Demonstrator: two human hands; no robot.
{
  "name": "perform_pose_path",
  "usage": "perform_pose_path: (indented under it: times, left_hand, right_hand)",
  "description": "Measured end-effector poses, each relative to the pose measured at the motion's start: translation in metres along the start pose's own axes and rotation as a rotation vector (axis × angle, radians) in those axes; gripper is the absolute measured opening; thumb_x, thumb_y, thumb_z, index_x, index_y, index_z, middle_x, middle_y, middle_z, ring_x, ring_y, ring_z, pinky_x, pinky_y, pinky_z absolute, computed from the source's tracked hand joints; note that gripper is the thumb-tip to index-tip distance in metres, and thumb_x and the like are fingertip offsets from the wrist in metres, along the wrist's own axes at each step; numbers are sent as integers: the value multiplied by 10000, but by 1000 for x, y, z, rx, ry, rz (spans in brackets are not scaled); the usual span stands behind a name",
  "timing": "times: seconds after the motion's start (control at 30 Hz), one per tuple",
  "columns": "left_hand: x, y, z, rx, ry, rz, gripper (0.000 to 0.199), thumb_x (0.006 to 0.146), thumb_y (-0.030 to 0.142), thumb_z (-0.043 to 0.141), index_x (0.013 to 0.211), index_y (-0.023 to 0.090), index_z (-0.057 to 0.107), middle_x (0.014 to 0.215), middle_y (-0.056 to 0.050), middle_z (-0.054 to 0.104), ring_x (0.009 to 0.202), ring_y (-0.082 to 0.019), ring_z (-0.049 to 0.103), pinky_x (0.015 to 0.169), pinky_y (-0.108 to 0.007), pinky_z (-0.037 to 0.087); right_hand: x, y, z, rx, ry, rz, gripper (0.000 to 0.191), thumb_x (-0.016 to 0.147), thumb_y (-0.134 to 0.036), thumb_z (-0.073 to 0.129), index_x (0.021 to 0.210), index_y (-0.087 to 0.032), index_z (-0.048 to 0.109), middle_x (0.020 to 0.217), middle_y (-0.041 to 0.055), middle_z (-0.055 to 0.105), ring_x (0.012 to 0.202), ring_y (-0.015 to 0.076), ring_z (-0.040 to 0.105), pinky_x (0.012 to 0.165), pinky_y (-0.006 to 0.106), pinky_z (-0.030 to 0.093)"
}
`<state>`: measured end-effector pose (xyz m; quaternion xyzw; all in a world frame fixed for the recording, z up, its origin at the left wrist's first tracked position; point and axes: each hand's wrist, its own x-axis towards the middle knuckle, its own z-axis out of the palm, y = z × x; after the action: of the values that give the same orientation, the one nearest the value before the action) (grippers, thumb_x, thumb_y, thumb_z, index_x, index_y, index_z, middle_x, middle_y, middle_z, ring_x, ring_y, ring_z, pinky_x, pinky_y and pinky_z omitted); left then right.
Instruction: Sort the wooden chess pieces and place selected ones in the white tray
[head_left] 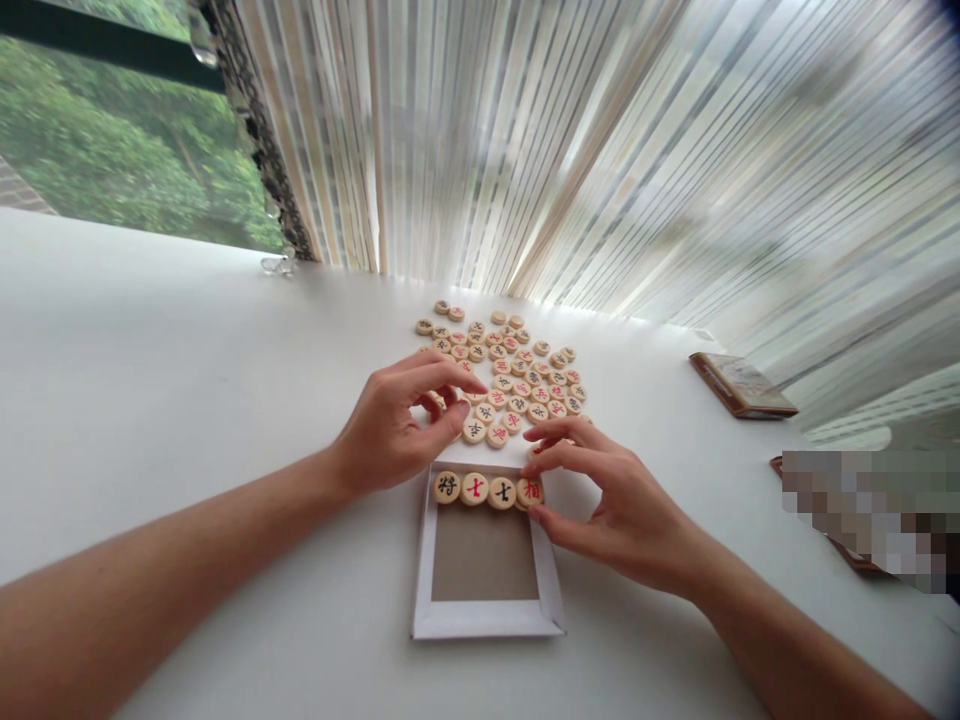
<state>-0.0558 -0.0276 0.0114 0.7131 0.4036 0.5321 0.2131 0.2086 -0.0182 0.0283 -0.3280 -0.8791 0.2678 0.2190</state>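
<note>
My right hand (607, 490) has its thumb and forefinger on either side of a round wooden Chinese chess piece (531, 491) with a red character. That piece sits at the right end of a row at the far end of a shallow white box (487, 618). Beside it in the row are a black-marked piece (502, 493), a red-marked piece (475, 489) and another black-marked piece (447, 488). My left hand (412, 415) hovers at the near left edge of the loose chess pieces (517, 390), fingers curved, thumb and forefinger apart. Some pieces are hidden behind its fingers.
Loose pieces with red or black characters spread over the white table (225, 420) beyond the box. On the right lies a brown-edged flat box (742, 386), with a blurred-out object nearer. Striped string curtains (480, 140) hang behind, beside a window at the left.
</note>
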Motion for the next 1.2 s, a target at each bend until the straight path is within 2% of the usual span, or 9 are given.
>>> perform_pose_path:
  times: [0.53,1.0,1.2]
  left_hand:
    - [1,1,0,-11,-10,9,229,867,73,628,1021,133,786,987,-84,711,777,-131,681,622,-219,581]
    - [0,0,1,-14,0,11,223,866,64,631,1008,141,784,982,-74,711,770,-134,680,617,-228,579]
    - [0,1,0,-19,3,-4,224,869,78,632,1018,137,789,978,-77,714,790,-147,685,616,-229,579]
  right_hand:
    - [1,-6,0,-21,-14,27,210,794,-153,761,970,-248,698,1307,105,639,1234,290,634,1068,442,506]
    - [7,-15,7,-103,-21,7,284,736,-35,686,927,-229,602,1270,117,634,1196,286,614,1007,427,519]
    - [5,-18,1,-45,3,8,292,761,-69,724,968,-244,615,1269,84,652,1176,258,629,969,387,513]
